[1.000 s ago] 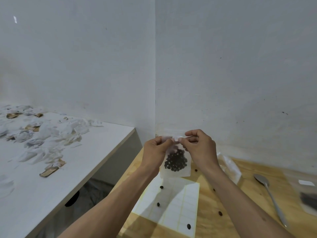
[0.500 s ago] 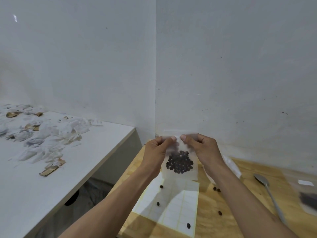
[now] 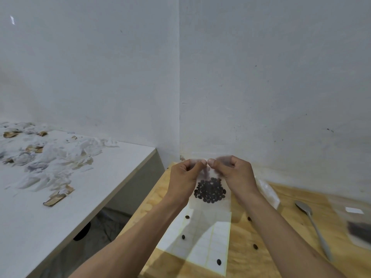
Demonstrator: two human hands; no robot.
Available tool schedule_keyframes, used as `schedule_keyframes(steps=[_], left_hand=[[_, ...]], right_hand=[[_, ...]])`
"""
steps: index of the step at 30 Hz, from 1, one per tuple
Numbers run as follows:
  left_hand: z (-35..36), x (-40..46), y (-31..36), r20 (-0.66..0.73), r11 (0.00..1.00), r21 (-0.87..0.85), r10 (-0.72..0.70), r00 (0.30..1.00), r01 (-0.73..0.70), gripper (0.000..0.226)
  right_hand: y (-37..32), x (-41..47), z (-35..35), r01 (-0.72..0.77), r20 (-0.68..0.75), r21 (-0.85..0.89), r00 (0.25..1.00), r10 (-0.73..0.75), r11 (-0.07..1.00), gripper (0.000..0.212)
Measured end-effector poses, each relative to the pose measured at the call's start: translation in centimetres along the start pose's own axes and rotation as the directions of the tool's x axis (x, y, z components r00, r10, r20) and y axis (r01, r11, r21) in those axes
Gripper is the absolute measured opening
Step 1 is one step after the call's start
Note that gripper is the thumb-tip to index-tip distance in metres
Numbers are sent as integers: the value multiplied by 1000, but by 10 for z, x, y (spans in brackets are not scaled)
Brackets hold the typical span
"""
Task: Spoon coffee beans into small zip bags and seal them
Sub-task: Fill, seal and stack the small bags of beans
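While coffee beans (image 3: 210, 190) sag inside, both hands — left hand (image 3: 183, 177); right hand (image 3: 233, 174) — pinch the zip bag (image 3: 210, 199) top, fingers curled.

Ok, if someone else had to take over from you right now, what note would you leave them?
Left hand and right hand both pinch the top edge of the small zip bag, held up above the wooden table.
Coffee beans sit in the bag's bottom.
Spoon lies on the table to the right; loose beans lie scattered on the sheet of labels.
Done: this bag is filled.
Left: finish pressing the zip shut; I can't tell how far it is sealed.
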State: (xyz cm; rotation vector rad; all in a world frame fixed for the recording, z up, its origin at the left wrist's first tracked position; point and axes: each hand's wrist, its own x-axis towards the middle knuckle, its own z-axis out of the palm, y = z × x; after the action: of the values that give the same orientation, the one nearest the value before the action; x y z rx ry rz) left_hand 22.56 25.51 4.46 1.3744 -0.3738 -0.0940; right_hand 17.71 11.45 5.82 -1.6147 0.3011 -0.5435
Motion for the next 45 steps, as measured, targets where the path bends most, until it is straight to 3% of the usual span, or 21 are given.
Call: schedule_keyframes(steps=[4,13,17,22,24,28,32,37,39,41,45], left_hand=[[2,1,3,-44,999,33,16,999,-14,25],[12,3,5,-36,995,89,40,999,-37,23],[15,6,8,-13,997,64,44,999,-43,15],[30,7,6,-3,1000,-14,-4,1000,4,12],[42,7,0,52,997,23,-68,996,67,21],[82,-1,-15,188,962,265,-118,975,66,69],[141,-16,-21,371,932,361,-133,919,-11,81],[224,-41,-29,499,919,394,-211,840,-3,58],[257,-48,-41,529,918,397,-249,811,22,31],[286,-51,-54,528,903,429,-263,808,13,39],[324,-57,-80,516,845,535,-303,802,-25,22]], right_hand=[[-1,-2,0,-12,-1,79,1000,12,997,7],[5,1,-1,59,-113,-77,991,-68,995,4],[-1,-6,-20,-3,17,70,1000,2,998,20],[6,-18,-64,-129,167,18,978,124,991,30],[9,-22,-81,-134,115,8,985,132,991,31],[9,-24,-127,-106,-67,21,992,107,994,31],[9,-32,-186,-98,-246,-147,967,60,984,33],[23,-52,-261,-249,-450,-426,892,35,870,54],[28,-59,-287,-309,-491,-466,870,49,829,58],[32,-64,-307,-367,-525,-506,849,59,780,60],[48,-66,-332,-462,-568,-547,817,97,698,52]])
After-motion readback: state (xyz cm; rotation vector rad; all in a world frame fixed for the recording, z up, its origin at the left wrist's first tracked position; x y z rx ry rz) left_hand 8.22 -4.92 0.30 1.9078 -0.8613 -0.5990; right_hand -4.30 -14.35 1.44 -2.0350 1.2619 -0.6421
